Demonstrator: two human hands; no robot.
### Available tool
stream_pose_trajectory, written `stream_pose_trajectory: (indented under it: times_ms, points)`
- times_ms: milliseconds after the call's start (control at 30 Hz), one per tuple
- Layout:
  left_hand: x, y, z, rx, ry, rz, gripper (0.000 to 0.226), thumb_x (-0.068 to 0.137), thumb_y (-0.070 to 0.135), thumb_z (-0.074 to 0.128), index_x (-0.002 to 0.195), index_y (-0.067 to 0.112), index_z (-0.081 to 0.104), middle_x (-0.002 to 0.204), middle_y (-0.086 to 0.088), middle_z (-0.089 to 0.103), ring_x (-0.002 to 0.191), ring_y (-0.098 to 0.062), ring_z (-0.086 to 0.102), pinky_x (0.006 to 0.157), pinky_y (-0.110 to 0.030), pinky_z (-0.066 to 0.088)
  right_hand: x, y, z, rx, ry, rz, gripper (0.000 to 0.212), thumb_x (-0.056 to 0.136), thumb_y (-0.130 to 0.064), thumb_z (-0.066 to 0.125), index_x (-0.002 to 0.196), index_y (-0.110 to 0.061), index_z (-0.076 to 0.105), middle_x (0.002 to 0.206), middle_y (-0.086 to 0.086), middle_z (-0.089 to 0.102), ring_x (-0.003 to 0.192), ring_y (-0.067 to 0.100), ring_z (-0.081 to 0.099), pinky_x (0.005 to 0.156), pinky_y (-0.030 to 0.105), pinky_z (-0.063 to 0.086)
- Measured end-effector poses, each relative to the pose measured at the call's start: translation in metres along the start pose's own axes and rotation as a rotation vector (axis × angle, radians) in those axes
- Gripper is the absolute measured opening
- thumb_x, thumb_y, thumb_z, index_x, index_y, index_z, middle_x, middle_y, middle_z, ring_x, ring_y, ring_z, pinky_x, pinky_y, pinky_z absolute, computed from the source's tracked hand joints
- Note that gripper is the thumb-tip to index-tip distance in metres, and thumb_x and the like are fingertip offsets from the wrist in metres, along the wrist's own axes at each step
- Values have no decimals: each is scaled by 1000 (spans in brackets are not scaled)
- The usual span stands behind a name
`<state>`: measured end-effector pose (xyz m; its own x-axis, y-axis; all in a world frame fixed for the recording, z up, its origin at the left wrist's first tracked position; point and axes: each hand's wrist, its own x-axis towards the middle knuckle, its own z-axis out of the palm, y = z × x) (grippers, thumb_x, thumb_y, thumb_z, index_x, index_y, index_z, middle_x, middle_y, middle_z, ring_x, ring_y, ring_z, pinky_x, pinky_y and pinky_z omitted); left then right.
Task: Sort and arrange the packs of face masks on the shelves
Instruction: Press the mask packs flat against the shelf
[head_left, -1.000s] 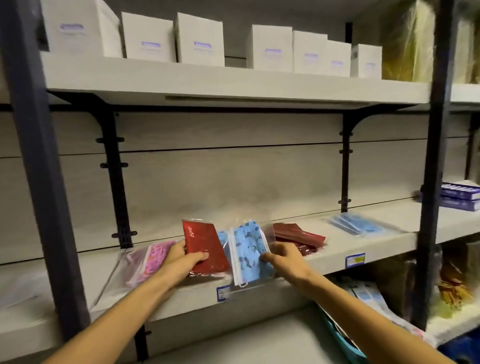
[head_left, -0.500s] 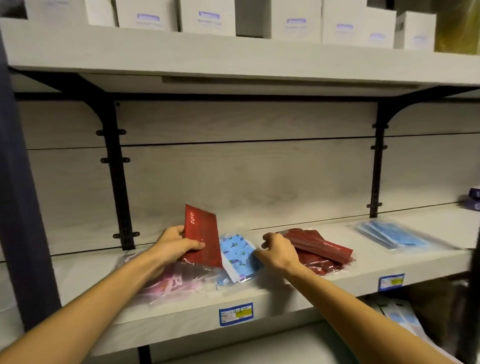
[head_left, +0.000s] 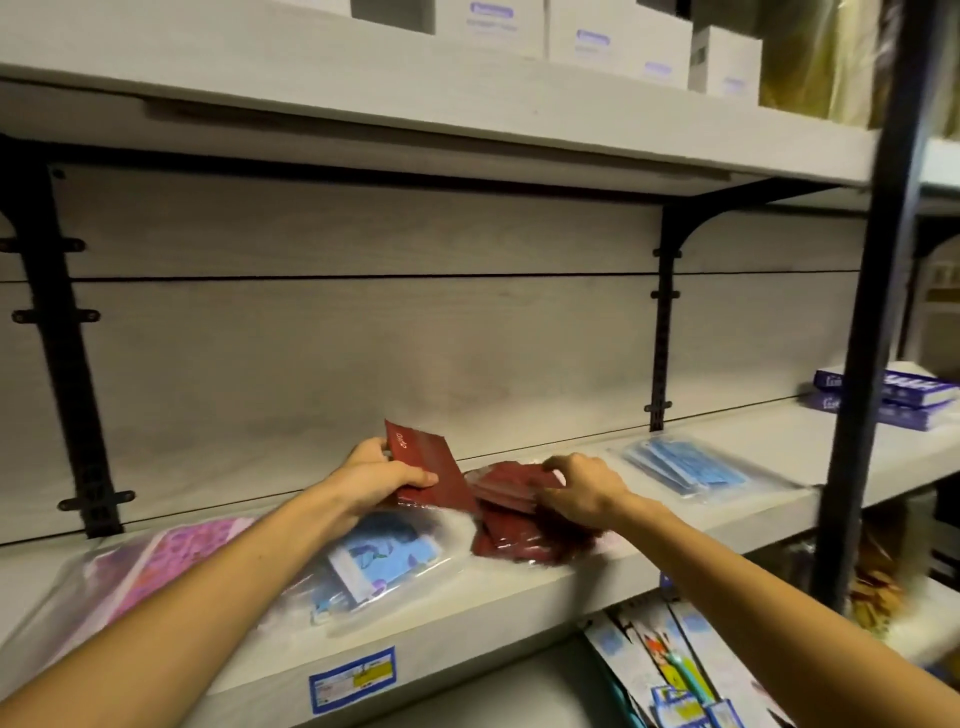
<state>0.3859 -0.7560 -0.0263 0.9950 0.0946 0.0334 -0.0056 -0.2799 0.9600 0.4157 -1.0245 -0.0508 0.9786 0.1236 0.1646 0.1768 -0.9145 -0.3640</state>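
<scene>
While the left hand (head_left: 382, 475) grips a red pack (head_left: 428, 465) with its thumb across the front and fingers behind, the pack stands tilted above the middle of the shelf (head_left: 613, 571), its top leaning toward the back wall. The right hand (head_left: 582, 491) is just beside it, with curled fingers pinching the top of a pile of red packs (head_left: 511, 525). That pile lies on the shelf close to the front edge. The held red pack touches or nearly touches the pile; I cannot tell which.

Under the left wrist lies a clear pack of blue masks with little pictures (head_left: 382, 558). It sits near the front edge of the shelf. Further left, toward the left end of the shelf, lies a pink pack (head_left: 182, 561) in a clear bag, partly hidden by the left arm.

To the right of the pile, well apart from it, a clear pack of plain blue masks (head_left: 685, 467) lies flat. Past the dark post, at the right end, two purple boxes (head_left: 883, 397) are stacked.

On the upper shelf stand white boxes (head_left: 618, 41) in a row. A blue price label (head_left: 353, 678) is stuck on the front edge of the shelf.
</scene>
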Motion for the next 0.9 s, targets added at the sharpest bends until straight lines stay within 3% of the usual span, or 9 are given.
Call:
stream_pose_trajectory:
  times_ms: [133, 233, 300, 367, 500, 667, 767, 900]
  points:
    - [18, 10, 48, 38, -31, -8, 57, 70, -1, 86, 117, 10, 56, 109, -9, 73, 96, -25, 73, 84, -38, 61, 17, 37, -4, 206, -80, 4, 32, 101, -34, 51, 114, -12, 71, 113, 10, 72, 105, 30, 66, 92, 36, 52]
    - [27, 7, 81, 149, -37, -41, 44, 73, 3, 85, 106, 14, 59, 101, -9, 73, 83, -19, 73, 69, -30, 62, 30, 60, -4, 392, -52, 12, 39, 103, -31, 50, 111, 1, 69, 112, 17, 72, 105, 35, 66, 96, 46, 52]
    - [32, -1, 96, 352, -17, -19, 37, 74, 17, 85, 100, 22, 60, 101, -3, 74, 86, -16, 71, 77, -31, 60, 36, 72, 1, 501, -59, 2, 36, 103, -33, 51, 109, -3, 70, 109, 14, 73, 100, 32, 69, 93, 48, 55]
    - [32, -3, 107, 599, 19, 22, 35, 71, 40, 81, 99, 33, 62, 103, 7, 72, 94, -14, 68, 86, -32, 56, 39, 79, 9, 562, -67, -45, 30, 100, -40, 54, 107, -16, 70, 100, 1, 75, 91, 20, 71, 86, 42, 59]
    - [34, -2, 117, 729, 57, 38, 58, 60, 64, 69, 113, 45, 61, 110, 10, 64, 99, -13, 64, 86, -31, 54, 49, 86, 23, 554, -62, -146, 56, 79, -75, 54, 117, -37, 69, 105, -15, 74, 94, 5, 70, 92, 38, 57]
    - [26, -1, 129, 733, 86, 8, 71, 69, 59, 70, 134, 41, 51, 133, 10, 56, 115, -13, 59, 99, -32, 49, 48, 79, 23, 409, -34, -176, 47, 85, -62, 62, 126, -38, 65, 116, -17, 71, 104, 8, 67, 93, 32, 53]
    - [22, -1, 134, 810, 183, 7, 82, 83, 56, 70, 149, 22, 36, 151, 1, 37, 136, -21, 44, 107, -30, 39, 48, 80, 23, 387, -24, -175, 45, 87, -58, 62, 126, -35, 65, 121, -12, 70, 109, 13, 66, 92, 31, 51]
    - [7, -1, 124, 1068, 273, 155, 73, 99, 57, 43, 157, 17, 24, 166, -4, 18, 151, -23, 23, 121, -37, 23, 44, 83, 22, 283, 66, -264, 45, 98, -60, 41, 127, -33, 63, 134, -4, 61, 123, 19, 56, 99, 37, 48]
